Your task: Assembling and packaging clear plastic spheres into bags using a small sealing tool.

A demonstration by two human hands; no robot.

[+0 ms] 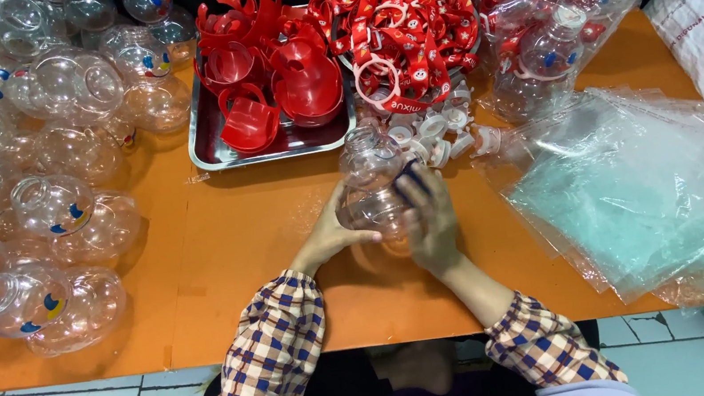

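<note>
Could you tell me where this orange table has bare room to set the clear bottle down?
Bare table lies between the clear bottles, the steel tray and the left hand. A smaller patch lies between the right hand and the plastic bags. Elsewhere it is crowded.

Bare orange table (226, 267) between bottles (58, 207), bags (637, 190)

The clear bottle (373, 188) looked like glossy, see-through plastic. The tray (204, 144) was shiny metal, holding smooth red plastic parts (270, 78). The table (224, 249) showed a matt orange surface; the bags (637, 190) were thin, glossy film.
</note>
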